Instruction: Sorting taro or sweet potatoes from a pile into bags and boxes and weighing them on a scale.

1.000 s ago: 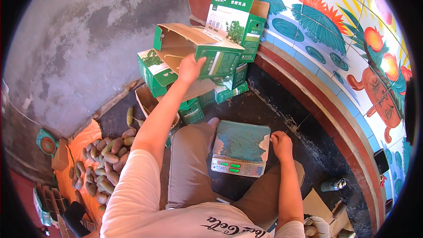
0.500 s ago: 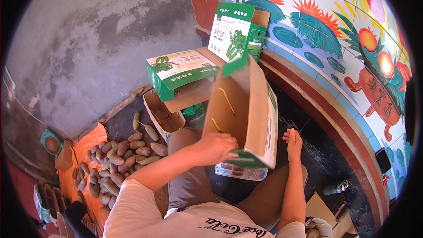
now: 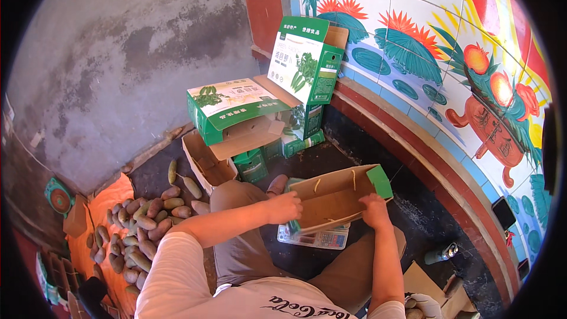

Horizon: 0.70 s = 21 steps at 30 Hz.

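In the lower centre of the frame, an open carton (image 3: 331,202) is held with its opening upward, slanting up toward the right, above a scale (image 3: 322,238) that is largely covered by it; whether the two are touching cannot be told. Its left end is grasped by the left hand (image 3: 284,207), fingers curled in at the edge, and its near right corner is gripped by the right hand (image 3: 374,211), beside a green end flap (image 3: 381,182). For steady handling, the load is probably best shared between both ends, with the thin card pinched firmly but not crushed. The carton should be kept level and lowered squarely, with the fingers kept from being trapped beneath it. The green flap and the yellow cord (image 3: 317,185) at the far wall are best kept out of the opening. Clearance should also be kept from the knees, and from the green-and-white box (image 3: 236,97) at upper centre-left, while the root vegetables (image 3: 155,207) at lower left are left undisturbed.
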Each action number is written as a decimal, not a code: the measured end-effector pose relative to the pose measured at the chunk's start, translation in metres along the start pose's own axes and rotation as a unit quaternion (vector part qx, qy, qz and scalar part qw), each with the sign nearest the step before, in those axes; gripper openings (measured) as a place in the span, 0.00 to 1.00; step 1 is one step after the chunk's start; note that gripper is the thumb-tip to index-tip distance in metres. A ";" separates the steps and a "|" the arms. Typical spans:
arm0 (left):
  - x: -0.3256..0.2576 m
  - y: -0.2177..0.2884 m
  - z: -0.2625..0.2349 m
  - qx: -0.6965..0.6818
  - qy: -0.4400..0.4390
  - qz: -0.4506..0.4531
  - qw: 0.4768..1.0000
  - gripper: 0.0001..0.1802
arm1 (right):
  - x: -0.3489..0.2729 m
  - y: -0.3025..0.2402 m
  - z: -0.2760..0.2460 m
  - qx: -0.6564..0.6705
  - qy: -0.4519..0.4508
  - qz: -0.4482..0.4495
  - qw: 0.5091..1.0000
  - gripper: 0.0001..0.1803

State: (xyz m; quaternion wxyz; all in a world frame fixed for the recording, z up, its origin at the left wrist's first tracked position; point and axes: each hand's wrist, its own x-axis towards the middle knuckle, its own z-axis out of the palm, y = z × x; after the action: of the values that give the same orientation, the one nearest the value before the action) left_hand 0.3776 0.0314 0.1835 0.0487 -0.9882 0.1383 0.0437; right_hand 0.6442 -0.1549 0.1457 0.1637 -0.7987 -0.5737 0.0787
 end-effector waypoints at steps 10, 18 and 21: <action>-0.025 -0.013 0.013 -0.032 0.156 -0.307 0.938 0.09 | 0.015 -0.003 0.024 -0.072 0.001 -0.035 0.997 0.11; -0.085 -0.007 -0.048 -0.032 0.462 -0.396 0.793 0.08 | 0.024 -0.023 0.031 0.000 -0.076 -0.029 0.997 0.10; -0.128 -0.005 -0.021 -0.057 0.487 -0.479 0.728 0.07 | 0.027 -0.035 0.023 0.007 -0.092 -0.018 0.996 0.13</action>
State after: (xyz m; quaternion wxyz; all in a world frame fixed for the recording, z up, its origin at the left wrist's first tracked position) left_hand 0.2579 0.0686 0.2177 -0.0674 -0.8100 -0.3516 -0.4644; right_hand 0.6147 -0.1156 0.1376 0.1174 -0.7761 -0.6004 0.1532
